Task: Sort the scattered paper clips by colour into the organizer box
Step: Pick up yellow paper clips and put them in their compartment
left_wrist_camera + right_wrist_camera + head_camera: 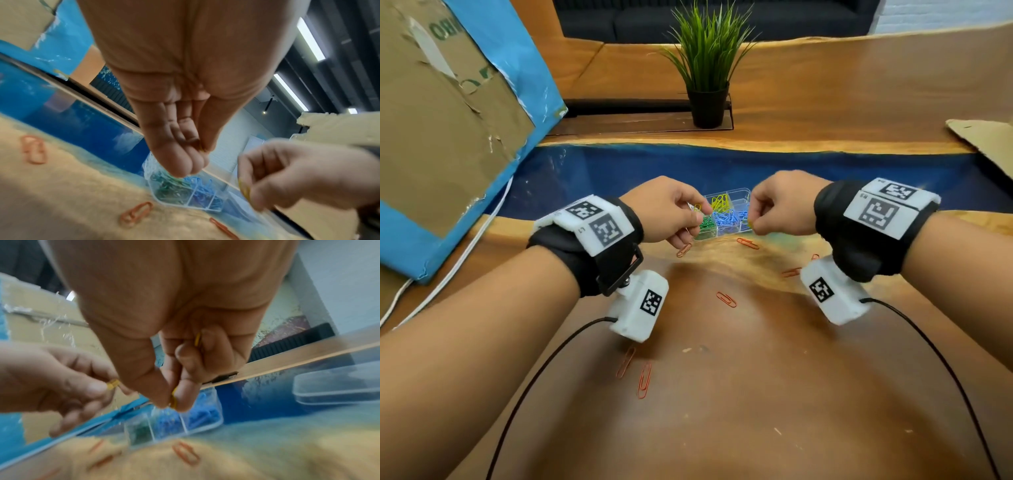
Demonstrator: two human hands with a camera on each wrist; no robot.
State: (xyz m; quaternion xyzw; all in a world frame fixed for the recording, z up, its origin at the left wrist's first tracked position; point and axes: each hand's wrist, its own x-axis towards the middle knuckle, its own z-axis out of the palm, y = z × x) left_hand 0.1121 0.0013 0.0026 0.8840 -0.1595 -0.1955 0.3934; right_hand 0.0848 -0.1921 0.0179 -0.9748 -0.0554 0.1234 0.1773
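Observation:
The clear organizer box (743, 194) sits on the blue resin strip, with yellow, green and blue clips in separate compartments. My left hand (697, 214) hovers over the box's left side and pinches a yellow clip (698, 207) between thumb and fingers. My right hand (755, 222) hovers at the box's right side, pinching another yellow clip (174, 398); a second yellow piece (197, 339) shows deeper in its curled fingers. Several orange clips (726, 299) lie scattered on the wood in front of the box. In the left wrist view the box (185, 191) lies just below the fingertips.
A torn cardboard and blue panel (448, 137) leans at the left with a white cable beside it. A potted plant (709, 68) stands behind the resin strip. Cardboard (986, 140) lies far right. A clear lid (337, 386) rests right of the box.

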